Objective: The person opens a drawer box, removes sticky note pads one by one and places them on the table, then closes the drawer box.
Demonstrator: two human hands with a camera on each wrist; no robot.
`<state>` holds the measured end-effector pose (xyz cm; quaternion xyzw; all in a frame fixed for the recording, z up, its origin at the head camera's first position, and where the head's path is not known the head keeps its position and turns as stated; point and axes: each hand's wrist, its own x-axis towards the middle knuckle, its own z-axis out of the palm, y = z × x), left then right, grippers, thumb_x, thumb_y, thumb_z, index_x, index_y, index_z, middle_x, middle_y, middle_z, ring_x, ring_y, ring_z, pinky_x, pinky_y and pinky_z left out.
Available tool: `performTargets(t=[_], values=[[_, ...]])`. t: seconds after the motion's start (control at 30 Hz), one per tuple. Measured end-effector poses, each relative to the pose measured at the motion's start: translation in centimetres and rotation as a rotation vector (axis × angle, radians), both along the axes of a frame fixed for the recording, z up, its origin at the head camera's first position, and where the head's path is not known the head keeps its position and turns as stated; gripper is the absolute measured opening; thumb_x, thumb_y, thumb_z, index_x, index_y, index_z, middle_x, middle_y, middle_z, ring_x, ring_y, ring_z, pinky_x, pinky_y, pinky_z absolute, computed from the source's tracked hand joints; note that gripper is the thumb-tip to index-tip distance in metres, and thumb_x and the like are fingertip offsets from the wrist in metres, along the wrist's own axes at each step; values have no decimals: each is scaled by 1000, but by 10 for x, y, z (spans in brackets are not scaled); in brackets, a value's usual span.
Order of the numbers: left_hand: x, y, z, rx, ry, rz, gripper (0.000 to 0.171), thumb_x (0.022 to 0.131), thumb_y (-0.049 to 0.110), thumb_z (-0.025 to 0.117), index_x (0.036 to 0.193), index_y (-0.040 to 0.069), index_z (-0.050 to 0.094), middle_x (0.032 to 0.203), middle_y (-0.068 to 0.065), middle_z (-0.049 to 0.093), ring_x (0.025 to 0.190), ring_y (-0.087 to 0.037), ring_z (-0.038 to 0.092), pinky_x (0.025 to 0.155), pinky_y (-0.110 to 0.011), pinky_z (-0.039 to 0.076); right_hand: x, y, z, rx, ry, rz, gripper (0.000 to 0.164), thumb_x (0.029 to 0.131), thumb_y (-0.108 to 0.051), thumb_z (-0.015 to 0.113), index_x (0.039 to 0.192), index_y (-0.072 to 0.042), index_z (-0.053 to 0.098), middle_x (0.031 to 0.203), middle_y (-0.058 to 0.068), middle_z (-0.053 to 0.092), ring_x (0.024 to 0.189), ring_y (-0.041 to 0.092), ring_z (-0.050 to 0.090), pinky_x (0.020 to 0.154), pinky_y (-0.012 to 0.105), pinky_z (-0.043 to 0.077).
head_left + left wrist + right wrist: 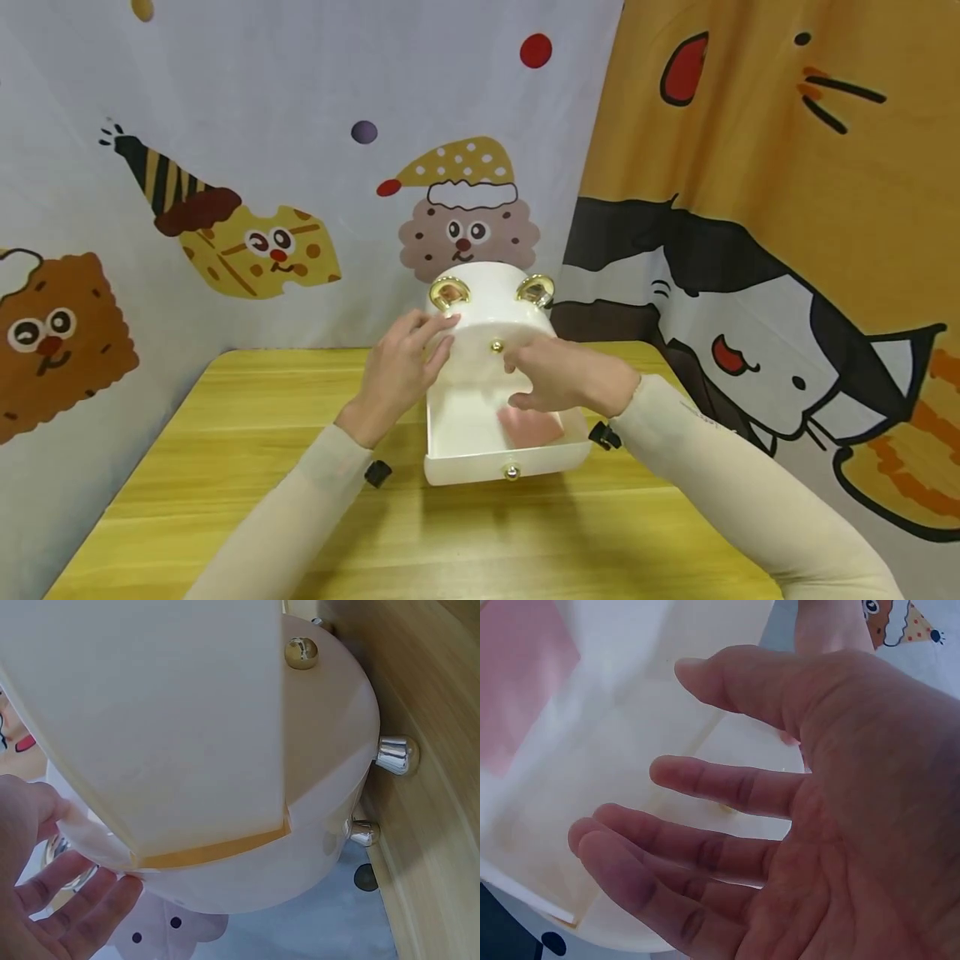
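A white rounded storage box [487,292] with two gold ears [450,293] stands on the table, its lower drawer [467,468] pulled out towards me. Inside the drawer, at its right side, lies a flat pink square [534,428], perhaps paper notes. My left hand [397,367] rests its fingertips on the box's left side, below the left ear; the left wrist view shows these fingers [109,907] spread along the shell. Over the drawer's right part hovers my right hand [566,375]. In the right wrist view its fingers [735,787] are loosely bent, apart, with nothing between them.
The yellow wood-grain table [300,467] carries the box near its back edge. A gold knob [512,472] is on the drawer front, another [497,345] on the box face. Short metallic feet [397,755] support the box. A cartoon-printed curtain [300,83] hangs close behind.
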<state>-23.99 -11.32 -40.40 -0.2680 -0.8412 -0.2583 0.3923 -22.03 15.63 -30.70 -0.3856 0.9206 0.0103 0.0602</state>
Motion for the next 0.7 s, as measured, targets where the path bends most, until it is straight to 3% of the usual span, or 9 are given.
performTargets(t=[0.13,0.33,0.47,0.57,0.7], values=[[-1,1,2,-12,-10,0,32,108,16,86,141,14,84,106,-11,74,77,-21,64,61,-33,59,-2,-5,0,11,4,41,38,99,-27,93,125,0,83,124,15,83,110,28,75,106,43,65],[0,-1,1,-5,-18,17,32,108,17,85,141,16,84,105,-11,74,79,-22,64,62,-34,60,-9,-15,-7,50,5,64,36,96,-31,95,115,-3,83,109,10,81,98,26,72,98,41,64],[-1,-1,0,2,-13,13,33,108,18,86,141,17,84,106,-10,75,79,-20,64,62,-33,59,-30,-12,-38,60,22,72,34,91,-37,95,102,-7,82,96,2,79,85,22,69,82,38,62],[0,0,0,12,-6,9,34,108,17,86,141,17,85,106,-9,75,78,-19,62,60,-32,57,-39,-12,-51,108,38,60,34,87,-44,93,92,-13,80,84,-5,73,75,17,64,69,34,55],[1,1,0,19,-14,7,34,108,17,86,142,16,85,106,-10,74,78,-19,60,59,-32,56,-27,-22,-34,170,-23,31,31,89,-38,91,82,-13,73,75,-5,66,67,14,56,63,32,50]])
